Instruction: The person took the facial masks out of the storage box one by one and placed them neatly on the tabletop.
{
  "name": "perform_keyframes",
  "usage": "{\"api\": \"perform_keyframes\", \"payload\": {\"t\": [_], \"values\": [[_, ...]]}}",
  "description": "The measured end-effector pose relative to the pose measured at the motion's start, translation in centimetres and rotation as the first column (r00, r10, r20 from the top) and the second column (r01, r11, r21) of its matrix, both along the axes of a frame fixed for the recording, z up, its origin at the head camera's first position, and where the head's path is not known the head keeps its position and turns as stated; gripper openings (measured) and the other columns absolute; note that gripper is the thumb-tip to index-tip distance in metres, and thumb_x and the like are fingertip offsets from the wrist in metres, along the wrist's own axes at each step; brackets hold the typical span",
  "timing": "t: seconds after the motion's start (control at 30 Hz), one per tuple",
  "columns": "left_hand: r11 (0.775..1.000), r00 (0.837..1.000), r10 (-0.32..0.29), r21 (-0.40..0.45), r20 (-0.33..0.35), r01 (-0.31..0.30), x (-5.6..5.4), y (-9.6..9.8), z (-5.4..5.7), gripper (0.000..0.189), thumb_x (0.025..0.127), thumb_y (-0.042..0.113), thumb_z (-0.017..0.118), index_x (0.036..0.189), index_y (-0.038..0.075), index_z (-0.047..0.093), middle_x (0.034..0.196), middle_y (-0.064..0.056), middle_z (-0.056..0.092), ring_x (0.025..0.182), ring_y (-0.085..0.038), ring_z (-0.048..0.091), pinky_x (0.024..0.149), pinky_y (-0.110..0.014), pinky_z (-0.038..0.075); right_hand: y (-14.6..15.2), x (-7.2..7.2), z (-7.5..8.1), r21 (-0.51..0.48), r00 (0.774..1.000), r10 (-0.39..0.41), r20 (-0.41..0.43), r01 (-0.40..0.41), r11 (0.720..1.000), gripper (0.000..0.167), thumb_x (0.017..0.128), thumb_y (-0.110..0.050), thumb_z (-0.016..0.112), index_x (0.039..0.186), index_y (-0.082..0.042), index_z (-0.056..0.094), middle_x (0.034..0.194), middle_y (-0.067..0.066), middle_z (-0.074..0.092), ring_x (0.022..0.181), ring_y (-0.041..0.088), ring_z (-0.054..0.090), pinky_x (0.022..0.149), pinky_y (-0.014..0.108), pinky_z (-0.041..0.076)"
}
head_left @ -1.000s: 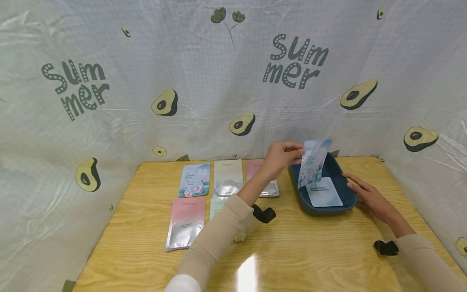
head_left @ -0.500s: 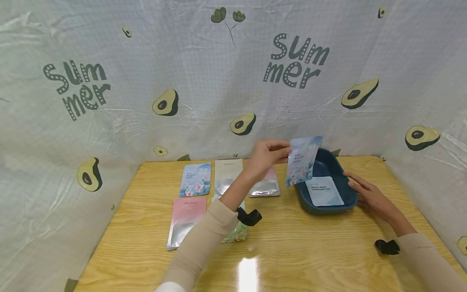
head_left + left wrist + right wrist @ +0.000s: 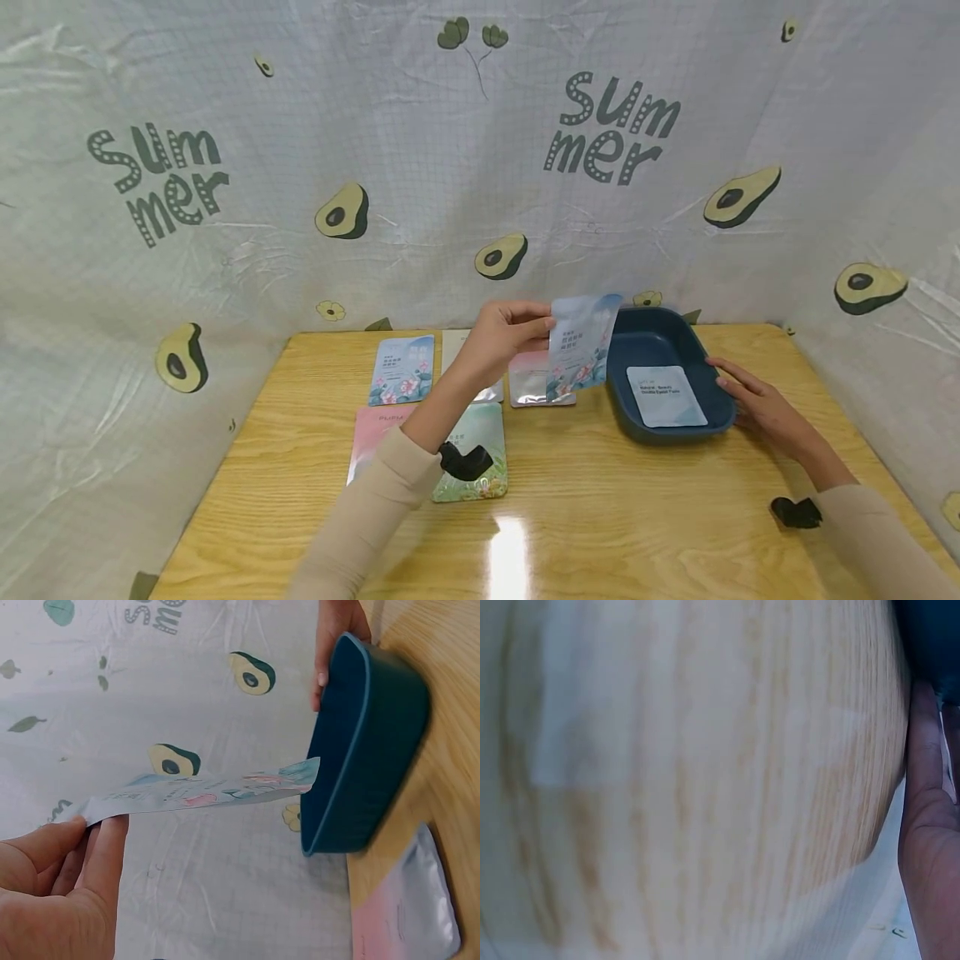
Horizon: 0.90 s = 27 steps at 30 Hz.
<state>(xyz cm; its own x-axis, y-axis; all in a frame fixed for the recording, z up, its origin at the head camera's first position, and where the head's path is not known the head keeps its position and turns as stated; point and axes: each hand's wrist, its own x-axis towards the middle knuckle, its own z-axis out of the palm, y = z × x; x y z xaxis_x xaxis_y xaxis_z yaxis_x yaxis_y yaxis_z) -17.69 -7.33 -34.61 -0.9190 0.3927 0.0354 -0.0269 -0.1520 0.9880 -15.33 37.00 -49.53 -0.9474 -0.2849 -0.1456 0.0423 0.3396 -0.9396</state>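
In the head view my left hand (image 3: pixel 498 342) pinches the edge of a blue sachet (image 3: pixel 581 346) printed with pink flowers, held upright just left of the dark blue bin (image 3: pixel 626 412). The left wrist view shows this sachet (image 3: pixel 210 793) nearly edge-on between thumb and fingers. My right hand (image 3: pixel 768 412) rests against the bin's right side, fairly straight fingers at the rim. Inside the bin lies a pale blue packet (image 3: pixel 667 396) with dark lettering. The right wrist view catches part of my right hand (image 3: pixel 934 825) against the bin wall.
Left of the bin, packets lie in two rows: a blue floral sachet (image 3: pixel 401 371), a cream packet (image 3: pixel 453 342), pink-silver packets (image 3: pixel 528 383) and a green floral packet (image 3: pixel 472 425). My left forearm crosses over some. A patterned sheet (image 3: pixel 420 275) hangs behind the table (image 3: pixel 600 517).
My left hand has carried the blue sachet leftward from over the bin to beside it, uncovering more of the bin's inside. The right hand has stayed at the rim.
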Motion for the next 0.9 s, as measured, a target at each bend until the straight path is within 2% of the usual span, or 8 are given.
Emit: {"api": "perform_keyframes", "payload": {"t": [0.2,0.37,0.43,0.53,0.63,0.77,0.9], "values": [[0.999,0.999,0.008,-0.053,0.033,-0.006,0.8,-1.6,-1.1,0.028,0.100,0.000,0.063,0.126,-0.009,0.066,0.108,-0.009,0.071,0.087,-0.012,0.072,0.086,-0.033,0.062,0.1,0.2,-0.3,-0.019,1.000,-0.002,0.005,0.002,1.000,0.058,0.112,-0.038,0.037,0.165,-0.023,0.018,0.166,0.029,0.000,0.115,-0.016,0.047,0.089,0.016,0.052],[0.998,0.999,0.003,-0.070,0.038,0.000,1.3,-2.6,-2.1,0.027,0.100,-0.002,0.062,0.124,-0.011,0.066,0.111,-0.013,0.069,0.090,-0.012,0.071,0.087,-0.032,0.062,0.1,0.1,-0.3,-0.017,1.000,-0.004,-0.005,0.004,1.000,0.057,0.112,-0.038,0.037,0.164,-0.023,0.020,0.167,0.027,0.001,0.115,-0.017,0.046,0.088,0.015,0.052],[0.998,0.999,0.001,-0.071,0.038,0.002,1.5,-2.8,-2.5,0.027,0.099,-0.002,0.062,0.124,-0.011,0.066,0.119,-0.014,0.067,0.092,-0.012,0.071,0.087,-0.032,0.062,0.1,0.1,-0.3,-0.018,1.000,-0.004,-0.004,0.004,1.000,0.058,0.112,-0.038,0.037,0.165,-0.023,0.019,0.167,0.027,0.001,0.115,-0.017,0.046,0.089,0.016,0.052],[0.997,0.998,0.003,-0.072,0.059,0.002,1.8,-3.1,-3.0,0.027,0.100,-0.002,0.062,0.125,-0.012,0.066,0.125,-0.018,0.065,0.093,-0.012,0.071,0.088,-0.032,0.061,0.0,0.1,-0.3,-0.022,1.000,-0.007,-0.004,0.007,1.000,0.058,0.112,-0.039,0.037,0.165,-0.023,0.019,0.167,0.027,0.002,0.116,-0.017,0.046,0.089,0.015,0.052],[0.997,0.996,0.004,-0.077,0.089,0.003,2.0,-3.2,-3.5,0.028,0.100,-0.002,0.061,0.126,-0.012,0.064,0.123,-0.018,0.066,0.093,-0.012,0.071,0.088,-0.032,0.061,0.0,0.0,-0.3,-0.025,1.000,-0.003,-0.008,0.003,1.000,0.058,0.112,-0.039,0.037,0.165,-0.023,0.019,0.166,0.028,0.002,0.117,-0.016,0.046,0.090,0.015,0.052],[0.997,0.991,-0.005,-0.076,0.130,0.015,2.3,-3.0,-4.6,0.029,0.100,-0.002,0.060,0.127,-0.013,0.063,0.115,-0.015,0.068,0.090,-0.010,0.072,0.089,-0.032,0.061,0.0,0.2,-0.4,-0.030,1.000,-0.004,-0.004,0.004,1.000,0.058,0.112,-0.038,0.037,0.164,-0.022,0.019,0.167,0.027,0.002,0.117,-0.016,0.047,0.089,0.016,0.053],[0.997,0.983,-0.041,-0.051,0.179,0.050,2.9,-2.7,-6.5,0.031,0.102,-0.003,0.057,0.130,-0.014,0.060,0.122,-0.020,0.065,0.096,-0.013,0.071,0.093,-0.034,0.060,0.0,0.2,-0.4,-0.030,1.000,-0.010,0.005,0.010,1.000,0.058,0.112,-0.039,0.038,0.164,-0.023,0.019,0.167,0.027,0.001,0.115,-0.016,0.047,0.089,0.016,0.053]]}}
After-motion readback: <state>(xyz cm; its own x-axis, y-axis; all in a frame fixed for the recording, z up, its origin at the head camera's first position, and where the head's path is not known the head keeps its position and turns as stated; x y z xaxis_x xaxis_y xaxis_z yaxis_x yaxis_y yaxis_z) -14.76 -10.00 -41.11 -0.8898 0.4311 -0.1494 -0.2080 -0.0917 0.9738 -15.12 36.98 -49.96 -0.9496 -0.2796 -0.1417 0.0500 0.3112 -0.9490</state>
